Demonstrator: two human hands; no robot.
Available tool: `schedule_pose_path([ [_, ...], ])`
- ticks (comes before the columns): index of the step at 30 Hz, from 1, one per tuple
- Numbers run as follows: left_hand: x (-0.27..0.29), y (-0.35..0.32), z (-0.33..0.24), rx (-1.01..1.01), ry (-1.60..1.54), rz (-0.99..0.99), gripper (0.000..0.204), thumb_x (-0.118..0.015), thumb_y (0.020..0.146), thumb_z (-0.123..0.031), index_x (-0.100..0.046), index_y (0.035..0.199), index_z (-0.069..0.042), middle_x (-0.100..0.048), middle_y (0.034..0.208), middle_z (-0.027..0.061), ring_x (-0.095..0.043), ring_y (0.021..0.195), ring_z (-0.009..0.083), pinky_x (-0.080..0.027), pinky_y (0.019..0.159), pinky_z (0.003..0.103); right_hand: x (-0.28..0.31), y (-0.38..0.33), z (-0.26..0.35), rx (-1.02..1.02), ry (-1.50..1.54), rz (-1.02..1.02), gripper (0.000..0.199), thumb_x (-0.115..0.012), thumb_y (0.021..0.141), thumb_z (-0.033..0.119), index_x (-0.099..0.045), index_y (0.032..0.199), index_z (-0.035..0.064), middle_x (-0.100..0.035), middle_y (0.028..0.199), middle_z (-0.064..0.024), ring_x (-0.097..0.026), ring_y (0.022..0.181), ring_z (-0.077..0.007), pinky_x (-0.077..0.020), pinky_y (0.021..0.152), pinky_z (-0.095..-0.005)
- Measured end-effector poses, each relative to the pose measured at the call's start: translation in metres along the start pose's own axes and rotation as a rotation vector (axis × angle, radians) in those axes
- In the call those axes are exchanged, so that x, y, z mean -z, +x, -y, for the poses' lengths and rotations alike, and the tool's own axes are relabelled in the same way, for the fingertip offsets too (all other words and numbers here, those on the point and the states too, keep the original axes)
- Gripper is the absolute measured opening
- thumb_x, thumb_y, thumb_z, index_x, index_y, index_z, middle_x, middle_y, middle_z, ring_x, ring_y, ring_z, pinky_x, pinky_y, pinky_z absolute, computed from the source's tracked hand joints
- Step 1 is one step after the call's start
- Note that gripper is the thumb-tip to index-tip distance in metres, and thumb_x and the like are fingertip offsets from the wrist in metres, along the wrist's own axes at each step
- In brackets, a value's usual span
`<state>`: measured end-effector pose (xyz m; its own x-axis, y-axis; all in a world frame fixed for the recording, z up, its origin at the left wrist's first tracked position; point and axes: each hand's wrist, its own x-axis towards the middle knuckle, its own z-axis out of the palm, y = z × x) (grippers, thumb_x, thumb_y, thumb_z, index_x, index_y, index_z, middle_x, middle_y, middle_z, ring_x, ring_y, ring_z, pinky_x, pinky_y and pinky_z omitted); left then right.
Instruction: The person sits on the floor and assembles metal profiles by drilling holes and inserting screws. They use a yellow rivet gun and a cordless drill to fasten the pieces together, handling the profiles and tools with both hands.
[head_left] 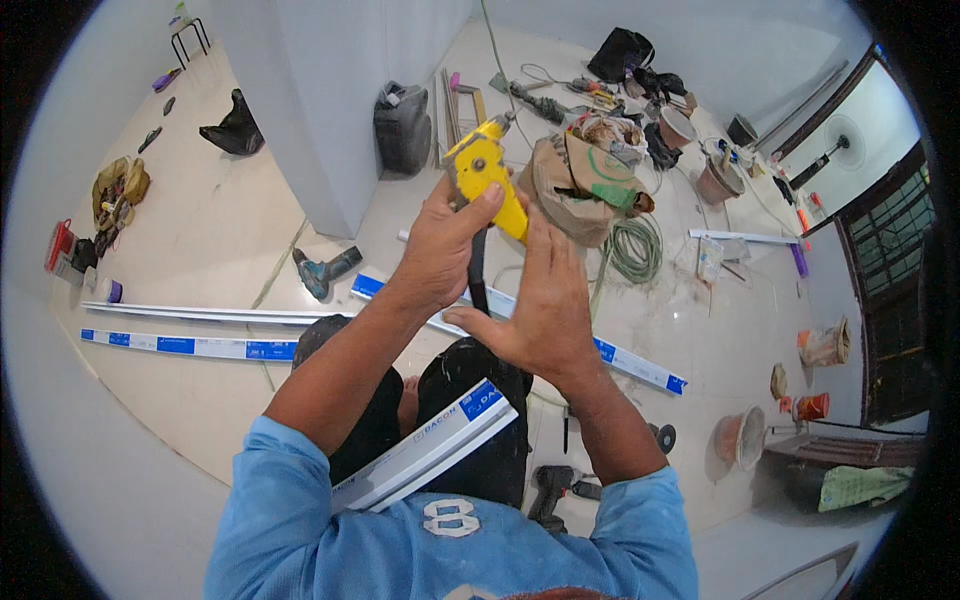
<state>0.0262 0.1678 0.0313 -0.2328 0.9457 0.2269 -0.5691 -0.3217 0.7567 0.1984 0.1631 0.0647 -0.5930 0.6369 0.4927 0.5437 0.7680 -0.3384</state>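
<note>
A yellow hand tool (484,165) with a dark round screw on its side is gripped in my left hand (440,240), the fingers closed around its body and the thumb across it. Its exact kind I cannot make out. A black strip or lever (478,275) hangs below it. My right hand (545,300) is stretched out beside the tool's lower end, thumb apart; whether its fingers press on the tool is unclear. Across my lap lies a white channel profile (425,445) with blue labels. More white-and-blue profiles (190,345) lie on the floor around my knees.
A cordless drill (325,272) lies ahead on the left, another power tool (553,495) by my right hip. A torn paper sack (570,190), coiled hose (635,250) and black jerrycan (405,128) stand ahead. Buckets (740,437) line the right side; a wall corner (330,120) juts out ahead left.
</note>
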Motion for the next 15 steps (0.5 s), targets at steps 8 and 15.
schedule_pose_path([
  [8, -0.038, -0.031, -0.038, -0.092, 0.556, 0.281, 0.07, -0.079, 0.104, -0.032, -0.047, 0.16, -0.003, -0.064, 0.143, 0.0172, -0.062, 0.136, 0.0291, -0.051, 0.113, 0.043, 0.009, -0.014, -0.022, -0.022, 0.181, -0.056, 0.1, -0.083, 0.074, 0.01, -0.037, 0.162, -0.0034, -0.055, 0.146, -0.0322, -0.055, 0.139, -0.0518, -0.0427, 0.122, -0.0536],
  [15, -0.01, -0.154, -0.069, 0.504, 1.297, 0.49, 0.127, -0.093, 0.075, -0.069, -0.04, 0.157, 0.012, -0.048, 0.148, 0.036, -0.058, 0.138, 0.0486, -0.052, 0.114, 0.056, 0.104, -0.1, -0.03, -0.413, 0.543, 0.368, 0.104, -0.081, 0.069, 0.018, -0.045, 0.165, -0.0041, -0.062, 0.153, -0.0216, -0.056, 0.148, -0.0338, -0.037, 0.127, -0.0449],
])
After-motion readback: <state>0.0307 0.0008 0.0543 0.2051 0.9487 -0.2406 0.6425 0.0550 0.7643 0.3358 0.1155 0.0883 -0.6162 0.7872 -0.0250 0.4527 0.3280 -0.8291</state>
